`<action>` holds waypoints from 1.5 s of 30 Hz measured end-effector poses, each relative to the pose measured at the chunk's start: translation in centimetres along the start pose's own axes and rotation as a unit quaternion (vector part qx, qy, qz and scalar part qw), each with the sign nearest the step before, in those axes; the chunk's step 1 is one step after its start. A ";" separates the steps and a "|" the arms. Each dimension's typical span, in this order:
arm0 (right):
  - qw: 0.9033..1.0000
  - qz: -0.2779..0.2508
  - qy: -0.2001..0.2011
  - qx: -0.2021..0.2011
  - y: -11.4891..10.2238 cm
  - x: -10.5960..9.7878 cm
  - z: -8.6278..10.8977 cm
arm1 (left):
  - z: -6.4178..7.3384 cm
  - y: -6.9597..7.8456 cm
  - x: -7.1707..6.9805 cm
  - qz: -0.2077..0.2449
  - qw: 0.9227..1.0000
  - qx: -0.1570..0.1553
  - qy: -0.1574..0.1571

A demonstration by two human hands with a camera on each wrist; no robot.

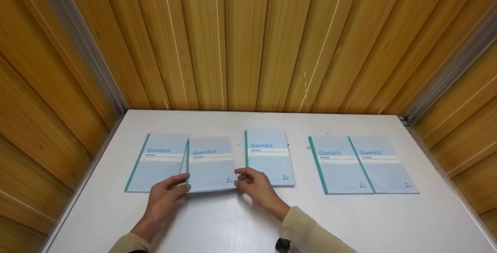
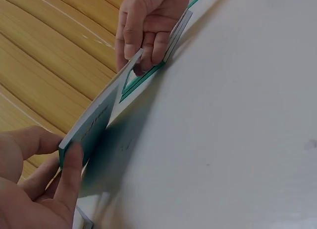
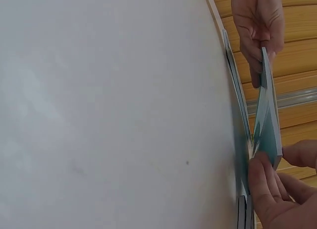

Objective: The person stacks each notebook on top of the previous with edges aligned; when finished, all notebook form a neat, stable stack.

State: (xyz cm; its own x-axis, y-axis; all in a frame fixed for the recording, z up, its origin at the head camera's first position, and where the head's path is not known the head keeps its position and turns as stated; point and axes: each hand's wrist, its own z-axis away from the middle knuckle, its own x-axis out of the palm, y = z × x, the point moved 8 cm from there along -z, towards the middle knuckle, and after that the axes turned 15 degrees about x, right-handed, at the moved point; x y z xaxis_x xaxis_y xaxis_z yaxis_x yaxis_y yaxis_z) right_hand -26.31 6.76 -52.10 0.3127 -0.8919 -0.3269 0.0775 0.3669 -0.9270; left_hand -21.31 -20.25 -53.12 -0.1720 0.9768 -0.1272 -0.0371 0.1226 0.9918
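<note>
Both hands hold one light blue notebook [image 1: 211, 167] with a green spine, lifted off the table and marked "Gambit". My left hand [image 1: 165, 196] pinches it at the lower spine side, thumb and fingers on opposite faces in the left wrist view. At its lower right corner my right hand [image 1: 258, 189] pinches the other edge. A second notebook [image 1: 159, 171] lies to the left, partly overlapped by the held one. Just beyond the right hand lies a stack of notebooks [image 1: 268, 156], its lower left part hidden by the fingers.
Two more notebooks [image 1: 339, 171] lie side by side at the right of the white table [image 1: 427, 222]. Yellow wood-grain panels [image 1: 248, 43] stand along the back and sides, with metal posts [image 1: 83, 39] at the corners.
</note>
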 end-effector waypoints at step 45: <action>0.994 0.021 0.099 -0.038 1.7 -8.6 1.9 | -2.2 3.0 8.3 0.070 0.990 0.119 -0.030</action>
State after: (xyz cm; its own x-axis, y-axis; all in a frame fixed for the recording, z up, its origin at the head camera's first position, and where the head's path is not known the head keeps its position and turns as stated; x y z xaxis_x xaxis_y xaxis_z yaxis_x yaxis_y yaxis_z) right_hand -27.05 15.56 -50.53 0.1218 -0.9135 -0.3883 -0.0059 0.3905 -0.9206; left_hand -25.06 -12.15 -51.27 -0.1000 0.9950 0.0052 0.2169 0.0168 0.9760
